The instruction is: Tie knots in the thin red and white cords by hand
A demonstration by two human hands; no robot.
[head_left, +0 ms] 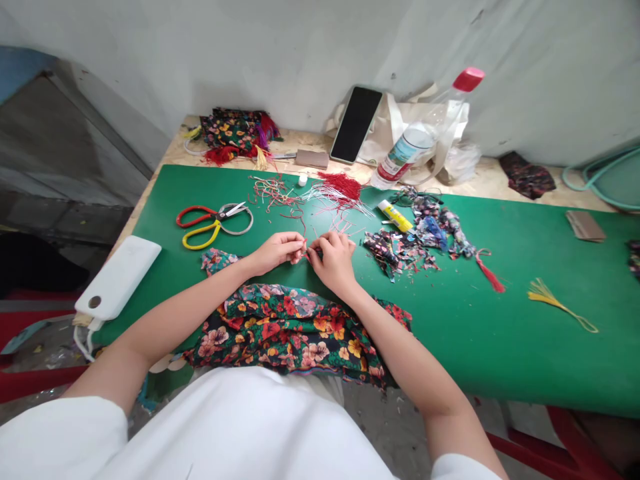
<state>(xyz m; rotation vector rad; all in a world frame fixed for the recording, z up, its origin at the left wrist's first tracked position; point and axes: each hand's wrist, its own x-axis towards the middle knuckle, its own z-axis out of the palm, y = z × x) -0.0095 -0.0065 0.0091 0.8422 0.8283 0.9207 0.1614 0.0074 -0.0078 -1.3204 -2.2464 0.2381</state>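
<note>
My left hand (281, 251) and my right hand (335, 261) meet above the green mat, fingertips pinched close together. Between them shows a short bit of thin red cord (305, 244), which both hands hold; most of it is hidden by the fingers. Just below my wrists lies a crumpled dark floral cloth (280, 327), spread along the table's front edge. Beyond the hands are a pile of red-and-white threads (343, 189) and a loose tangle of short cords (274, 192). Scissors (216, 223) with one red and one yellow handle rest left of my hands.
A white power bank (120, 277) lies at the left edge. Right of my hands are fabric scraps (395, 250), a glue stick (396, 217), a red tassel (490, 272) and a yellow tassel (555, 300). Behind stand a phone (356, 125) and a bottle (405, 153).
</note>
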